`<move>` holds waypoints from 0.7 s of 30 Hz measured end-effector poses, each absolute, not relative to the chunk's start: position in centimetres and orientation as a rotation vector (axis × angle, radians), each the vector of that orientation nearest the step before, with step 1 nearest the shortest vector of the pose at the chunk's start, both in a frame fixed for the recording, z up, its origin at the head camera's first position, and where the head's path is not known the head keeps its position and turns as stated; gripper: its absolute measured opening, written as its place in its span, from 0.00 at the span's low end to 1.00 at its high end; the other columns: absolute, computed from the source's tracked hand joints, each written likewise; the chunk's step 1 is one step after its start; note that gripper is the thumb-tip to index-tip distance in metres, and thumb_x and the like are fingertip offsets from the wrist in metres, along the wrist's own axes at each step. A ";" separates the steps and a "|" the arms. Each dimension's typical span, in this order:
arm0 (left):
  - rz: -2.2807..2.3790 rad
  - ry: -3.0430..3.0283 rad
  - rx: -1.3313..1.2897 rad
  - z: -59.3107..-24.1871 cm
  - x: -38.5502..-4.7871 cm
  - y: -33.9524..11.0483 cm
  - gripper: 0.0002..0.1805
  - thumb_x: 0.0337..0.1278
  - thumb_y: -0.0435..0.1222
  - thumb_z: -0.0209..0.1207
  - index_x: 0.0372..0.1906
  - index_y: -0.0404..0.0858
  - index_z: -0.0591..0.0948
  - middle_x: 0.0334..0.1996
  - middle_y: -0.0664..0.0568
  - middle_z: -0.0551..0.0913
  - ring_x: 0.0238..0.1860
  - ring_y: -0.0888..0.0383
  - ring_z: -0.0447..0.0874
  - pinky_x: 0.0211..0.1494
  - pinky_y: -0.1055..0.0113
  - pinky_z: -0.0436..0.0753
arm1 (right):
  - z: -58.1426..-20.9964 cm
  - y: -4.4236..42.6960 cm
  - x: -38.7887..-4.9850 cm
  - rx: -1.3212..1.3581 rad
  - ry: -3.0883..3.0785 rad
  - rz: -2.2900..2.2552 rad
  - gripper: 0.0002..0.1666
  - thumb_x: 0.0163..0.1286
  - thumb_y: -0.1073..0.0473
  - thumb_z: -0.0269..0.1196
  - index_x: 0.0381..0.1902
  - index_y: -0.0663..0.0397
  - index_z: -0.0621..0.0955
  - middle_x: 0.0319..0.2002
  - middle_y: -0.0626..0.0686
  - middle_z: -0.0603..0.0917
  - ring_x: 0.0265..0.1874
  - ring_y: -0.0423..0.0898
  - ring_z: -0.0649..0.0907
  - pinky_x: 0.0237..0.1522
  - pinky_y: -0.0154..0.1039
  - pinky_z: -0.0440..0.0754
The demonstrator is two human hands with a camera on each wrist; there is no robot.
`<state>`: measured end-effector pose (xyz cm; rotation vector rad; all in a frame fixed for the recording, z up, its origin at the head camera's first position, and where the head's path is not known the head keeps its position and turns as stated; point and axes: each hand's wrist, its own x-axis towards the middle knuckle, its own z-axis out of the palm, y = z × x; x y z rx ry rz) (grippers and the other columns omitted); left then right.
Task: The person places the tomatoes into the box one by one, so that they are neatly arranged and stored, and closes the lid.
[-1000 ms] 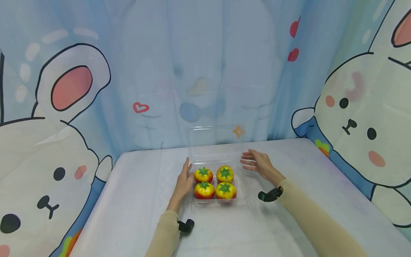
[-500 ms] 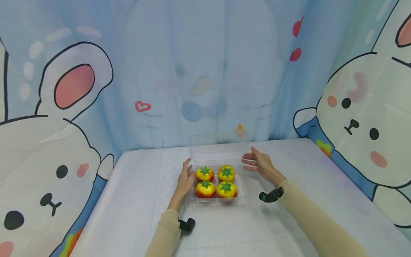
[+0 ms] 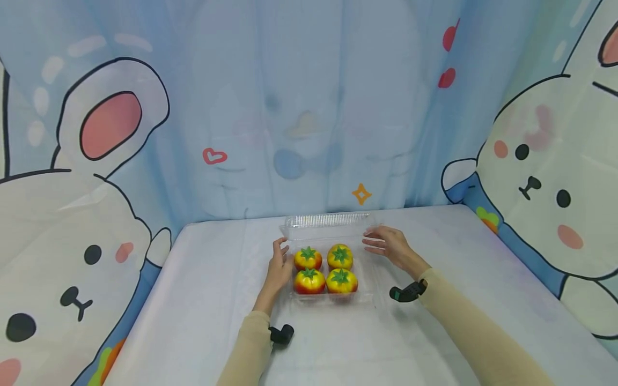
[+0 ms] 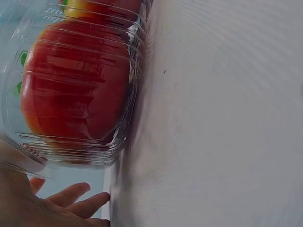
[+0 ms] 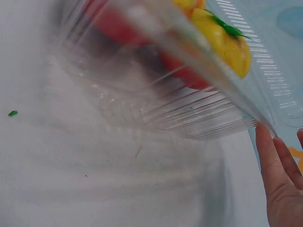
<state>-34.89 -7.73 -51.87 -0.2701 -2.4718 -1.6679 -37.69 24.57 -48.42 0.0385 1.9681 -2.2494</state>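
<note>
A clear plastic clamshell box (image 3: pixel 309 301) holds several red-and-yellow tomatoes (image 3: pixel 309 281) with green leafy tops. Its clear lid (image 3: pixel 328 221) stands raised at the back, its ridged face showing. My left hand (image 3: pixel 279 268) lies along the box's left side, near the back. The left wrist view shows the thumb behind clear plastic and the other fingers (image 4: pixel 71 194) spread below the box's end. My right hand (image 3: pixel 392 247) is at the back right corner, fingers fairly straight toward the lid. In the right wrist view its fingertips (image 5: pixel 263 135) touch the plastic edge.
A white cloth covers the table (image 3: pixel 217 300). Behind it hangs a light blue curtain (image 3: pixel 232 96) with rabbit pictures. The right wrist view shows a small green scrap (image 5: pixel 13 113) on the cloth.
The lid's top edge has dropped in the head view, and its ridged face has come into sight. Right fingers have bent slightly toward the lid; the left hand has hardly moved.
</note>
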 end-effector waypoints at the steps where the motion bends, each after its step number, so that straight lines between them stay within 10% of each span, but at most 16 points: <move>1: -1.668 -2.467 -0.275 -51.9 -34.9 -7.7 0.25 0.69 0.30 0.44 0.68 0.41 0.57 0.67 0.27 0.66 0.68 0.36 0.67 0.70 0.43 0.66 | -48.4 24.6 -37.7 0.033 1.958 -2.252 0.28 0.79 0.56 0.48 0.66 0.73 0.65 0.63 0.68 0.72 0.63 0.62 0.75 0.55 0.47 0.81; 13: -1.682 -2.454 -0.250 -51.9 -35.0 -7.9 0.32 0.70 0.31 0.45 0.76 0.39 0.54 0.69 0.29 0.65 0.66 0.33 0.68 0.70 0.42 0.66 | -48.8 24.9 -37.6 0.036 1.991 -2.187 0.25 0.80 0.55 0.46 0.64 0.69 0.66 0.70 0.73 0.63 0.64 0.64 0.74 0.55 0.47 0.81; 21: -1.715 -2.265 -0.306 -52.4 -34.9 -7.8 0.29 0.63 0.25 0.49 0.71 0.34 0.66 0.68 0.33 0.67 0.66 0.34 0.68 0.69 0.46 0.69 | -49.1 25.2 -37.5 0.092 2.013 -2.123 0.38 0.82 0.52 0.40 0.77 0.67 0.42 0.72 0.72 0.60 0.62 0.61 0.77 0.58 0.50 0.78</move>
